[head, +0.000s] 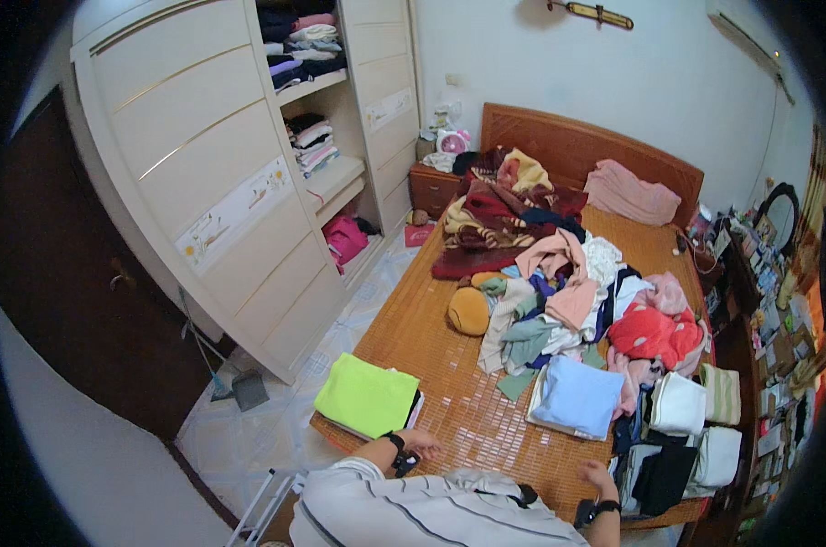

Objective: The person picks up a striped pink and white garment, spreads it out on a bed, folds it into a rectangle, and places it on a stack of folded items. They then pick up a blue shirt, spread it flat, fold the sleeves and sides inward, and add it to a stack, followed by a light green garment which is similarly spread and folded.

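My left hand [421,444] hovers over the near edge of the bed, just right of a folded stack topped with a lime-green garment [367,394]; I see nothing in it. Over the mat to the right is my right hand [596,476], its fingers curled and their grip unclear. Just beyond it lie a stack with a folded light-blue garment [580,396] on top and, to its right, piles with a folded white garment [678,403] and a black one [664,478]. A heap of loose clothes, including a peach garment [569,301], covers the bed's middle.
A wardrobe [235,225] with open shelves stands at the left, beside a dark door [77,260]. A blanket [484,232] and a pink pillow [632,193] lie near the headboard [590,147]. A cluttered dresser lines the right side. A dustpan [250,391] is on the tiled floor.
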`<state>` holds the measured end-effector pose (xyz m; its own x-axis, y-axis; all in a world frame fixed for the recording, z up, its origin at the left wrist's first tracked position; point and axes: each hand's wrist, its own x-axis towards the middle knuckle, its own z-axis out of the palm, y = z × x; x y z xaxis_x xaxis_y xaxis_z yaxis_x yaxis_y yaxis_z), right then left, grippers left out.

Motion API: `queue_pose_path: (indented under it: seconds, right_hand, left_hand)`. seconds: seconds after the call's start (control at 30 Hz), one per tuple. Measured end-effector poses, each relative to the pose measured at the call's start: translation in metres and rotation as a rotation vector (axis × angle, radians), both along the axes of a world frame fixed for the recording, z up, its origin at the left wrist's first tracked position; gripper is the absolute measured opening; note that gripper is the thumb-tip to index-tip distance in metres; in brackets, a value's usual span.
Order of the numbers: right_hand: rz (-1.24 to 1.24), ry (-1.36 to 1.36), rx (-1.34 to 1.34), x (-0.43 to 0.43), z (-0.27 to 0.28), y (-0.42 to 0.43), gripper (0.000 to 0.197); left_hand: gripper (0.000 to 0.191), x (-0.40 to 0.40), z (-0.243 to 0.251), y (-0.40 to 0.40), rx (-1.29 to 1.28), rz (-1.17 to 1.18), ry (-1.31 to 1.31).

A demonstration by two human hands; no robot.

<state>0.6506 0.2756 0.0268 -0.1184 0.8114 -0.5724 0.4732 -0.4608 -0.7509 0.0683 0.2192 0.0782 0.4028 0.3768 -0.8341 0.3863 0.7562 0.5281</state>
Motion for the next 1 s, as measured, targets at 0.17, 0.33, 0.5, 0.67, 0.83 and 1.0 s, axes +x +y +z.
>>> queue_pose_path:
  seconds: [0.17, 0.33, 0.5, 0.67, 0.83, 1.0]
  right_hand:
    - [0.097, 0.126, -0.049, -0.100, 0.068, 0.016, 0.030]
    - [0.042, 0.171, -0.114, -0.124, 0.061, 0.013, 0.032]
    - [0.066, 0.169, -0.063, -0.135, 0.049, -0.011, 0.033]
    - [0.032, 0.158, -0.205, -0.153, 0.064, -0.055, 0.035]
    - [0.010, 0.195, -0.340, -0.154, 0.049, -0.085, 0.033]
    - [0.192, 0.032, -0.343, -0.161, 0.049, -0.087, 0.031]
  left_hand:
    - [0.033, -0.029, 0.018, -0.024, -0.048, 0.094, 0.030]
    - [0.041, -0.052, 0.009, -0.046, -0.078, 0.158, 0.130]
    - [0.041, -0.076, -0.007, -0.087, -0.123, 0.197, 0.196]
    - [0.034, -0.102, -0.020, -0.115, -0.168, 0.363, 0.153]
    - [0.038, -0.110, -0.018, -0.124, -0.130, 0.678, 0.137]
    - [0.060, -0.112, -0.023, -0.132, -0.078, 0.914, 0.078]
